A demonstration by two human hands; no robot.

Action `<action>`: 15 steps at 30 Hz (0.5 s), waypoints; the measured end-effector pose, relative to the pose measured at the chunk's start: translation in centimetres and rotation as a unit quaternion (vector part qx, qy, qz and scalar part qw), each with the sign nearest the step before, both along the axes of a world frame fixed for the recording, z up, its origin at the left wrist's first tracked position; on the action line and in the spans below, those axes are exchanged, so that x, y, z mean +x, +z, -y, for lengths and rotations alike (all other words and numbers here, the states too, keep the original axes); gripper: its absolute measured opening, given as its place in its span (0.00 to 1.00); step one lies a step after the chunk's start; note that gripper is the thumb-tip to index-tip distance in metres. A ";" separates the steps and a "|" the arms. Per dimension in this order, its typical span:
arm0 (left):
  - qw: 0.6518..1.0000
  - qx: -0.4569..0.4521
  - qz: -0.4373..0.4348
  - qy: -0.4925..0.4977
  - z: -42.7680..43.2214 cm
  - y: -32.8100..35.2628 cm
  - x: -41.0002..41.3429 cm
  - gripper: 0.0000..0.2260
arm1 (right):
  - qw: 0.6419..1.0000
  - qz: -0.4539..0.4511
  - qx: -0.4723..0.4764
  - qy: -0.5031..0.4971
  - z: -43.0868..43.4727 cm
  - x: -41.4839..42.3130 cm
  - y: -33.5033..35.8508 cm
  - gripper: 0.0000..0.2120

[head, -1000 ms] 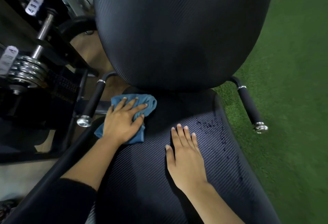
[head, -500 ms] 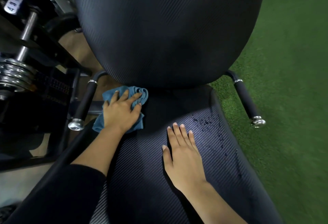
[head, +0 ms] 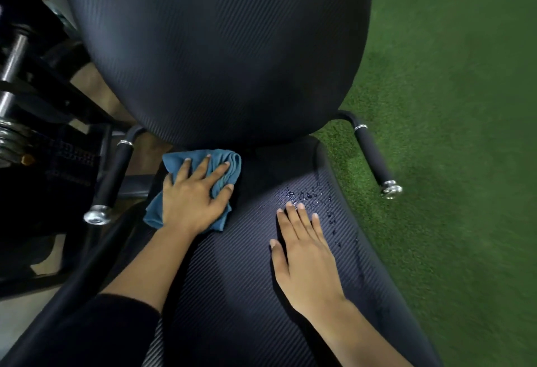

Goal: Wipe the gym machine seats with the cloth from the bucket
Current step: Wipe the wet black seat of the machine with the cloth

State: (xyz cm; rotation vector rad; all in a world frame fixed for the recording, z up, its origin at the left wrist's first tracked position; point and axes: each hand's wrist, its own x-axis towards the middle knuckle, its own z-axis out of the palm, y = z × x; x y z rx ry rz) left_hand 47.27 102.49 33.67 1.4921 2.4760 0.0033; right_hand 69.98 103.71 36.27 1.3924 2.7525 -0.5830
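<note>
The left hand is pressing the blue cloth with straight, spread fingers onto the rear left corner of the black seat, just under the backrest. The right hand is lying flat on the seat, fingers straight and close together, its fingertips just beside some water drops. Green turf is covering the floor at the right.

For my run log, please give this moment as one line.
left hand presses blue cloth on seat rear | right hand flat on seat | water drops beyond right hand
</note>
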 end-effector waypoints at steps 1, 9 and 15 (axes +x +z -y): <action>1.000 0.002 0.007 -0.001 -0.2 0.3 1.1 0.29 | 1.000 0.003 0.000 0.001 0.1 0.2 0.0 0.25; 0.990 0.047 0.045 -0.124 -2.5 0.1 3.6 0.24 | 1.000 -0.009 -0.003 0.001 1.2 1.6 0.0 0.25; 0.983 0.029 0.058 -0.170 -6.7 0.1 8.3 0.27 | 1.000 -0.025 -0.003 0.011 1.6 1.7 0.4 0.24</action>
